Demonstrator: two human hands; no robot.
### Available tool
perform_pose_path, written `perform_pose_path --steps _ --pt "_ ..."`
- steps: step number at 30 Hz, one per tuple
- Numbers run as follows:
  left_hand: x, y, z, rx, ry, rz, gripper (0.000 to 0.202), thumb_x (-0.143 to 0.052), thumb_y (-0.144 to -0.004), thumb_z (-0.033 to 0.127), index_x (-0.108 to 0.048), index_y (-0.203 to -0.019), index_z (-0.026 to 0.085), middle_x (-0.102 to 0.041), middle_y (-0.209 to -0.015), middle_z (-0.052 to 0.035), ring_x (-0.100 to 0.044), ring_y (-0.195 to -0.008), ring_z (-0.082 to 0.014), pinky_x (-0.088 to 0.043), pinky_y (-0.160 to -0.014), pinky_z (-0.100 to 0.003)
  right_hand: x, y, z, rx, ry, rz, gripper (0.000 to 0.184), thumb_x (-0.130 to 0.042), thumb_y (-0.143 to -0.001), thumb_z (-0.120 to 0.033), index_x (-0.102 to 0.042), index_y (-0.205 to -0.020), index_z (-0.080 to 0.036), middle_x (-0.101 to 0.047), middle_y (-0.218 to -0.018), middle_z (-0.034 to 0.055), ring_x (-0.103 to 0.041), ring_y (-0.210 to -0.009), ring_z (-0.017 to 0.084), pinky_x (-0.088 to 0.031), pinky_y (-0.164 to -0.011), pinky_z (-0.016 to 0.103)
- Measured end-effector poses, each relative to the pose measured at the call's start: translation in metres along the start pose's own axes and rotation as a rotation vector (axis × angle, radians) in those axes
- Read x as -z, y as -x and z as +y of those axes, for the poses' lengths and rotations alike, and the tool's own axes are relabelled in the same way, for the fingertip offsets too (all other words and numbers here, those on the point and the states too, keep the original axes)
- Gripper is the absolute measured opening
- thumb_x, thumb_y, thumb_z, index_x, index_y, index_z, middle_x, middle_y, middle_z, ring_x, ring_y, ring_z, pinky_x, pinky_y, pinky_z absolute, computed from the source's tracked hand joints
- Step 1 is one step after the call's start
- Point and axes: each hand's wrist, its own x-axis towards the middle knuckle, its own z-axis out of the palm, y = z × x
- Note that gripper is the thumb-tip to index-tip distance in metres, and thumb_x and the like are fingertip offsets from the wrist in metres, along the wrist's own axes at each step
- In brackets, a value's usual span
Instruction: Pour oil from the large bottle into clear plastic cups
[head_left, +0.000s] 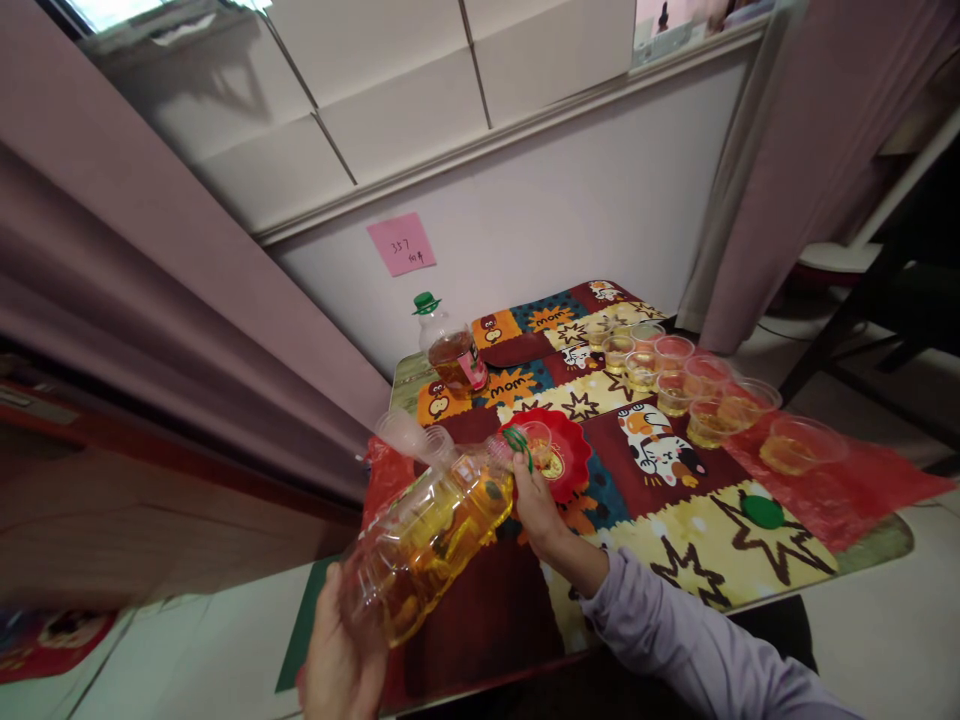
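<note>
My left hand (337, 650) grips the base of a clear plastic bottle (427, 535) of amber liquid, tilted so its neck points up and right. The bottle's mouth sits over a small clear cup (534, 438) standing in a red dish (564, 450). My right hand (536, 500), in a lilac sleeve, is closed by the bottle's neck and the cup; its fingers are partly hidden. A loose green cap (763, 511) lies on the patterned mat (697, 540).
Several clear cups of amber liquid (675, 385) stand in a cluster at the far right. A second bottle with a green cap (450, 350) stands by the wall. Stacked empty cups (409, 435) lie left of the dish. Curtains hang on both sides.
</note>
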Motion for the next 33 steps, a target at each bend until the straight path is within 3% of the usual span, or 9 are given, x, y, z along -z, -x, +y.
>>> perform_pose_path --steps 4,16,33 --pt "-0.0044 0.0038 0.0018 0.015 0.005 0.012 0.027 -0.064 -0.092 0.040 -0.080 -0.102 0.021 -0.083 -0.098 -0.0079 -0.074 -0.113 -0.0335 -0.060 -0.099 -0.049 -0.0006 0.0028 -0.0084 -0.069 0.048 0.007 0.072 -0.048 -0.101 -0.064 -0.064 -0.150 -0.013 -0.058 -0.161 0.0132 -0.048 -0.156 0.028 -0.033 -0.130 0.040" --pt "-0.0021 0.0033 0.0017 0.011 0.017 0.015 0.027 -0.063 -0.094 0.039 -0.080 -0.103 0.020 -0.082 -0.095 -0.0067 -0.076 -0.106 -0.0304 -0.059 -0.098 -0.046 -0.0013 0.0028 -0.0117 -0.040 0.067 0.005 0.071 -0.047 -0.102 -0.061 -0.059 -0.154 -0.013 -0.056 -0.162 0.0133 -0.048 -0.155 0.026 -0.033 -0.131 0.040" --pt "-0.0038 0.0030 0.0032 0.031 0.015 0.024 0.025 -0.060 -0.095 0.036 -0.078 -0.101 0.020 -0.082 -0.095 -0.0065 -0.076 -0.104 -0.0299 -0.060 -0.099 -0.048 0.0005 0.0005 -0.0081 -0.031 0.013 0.000 0.068 -0.054 -0.099 -0.066 -0.070 -0.143 -0.018 -0.071 -0.147 0.0115 -0.052 -0.153 0.029 -0.036 -0.130 0.042"
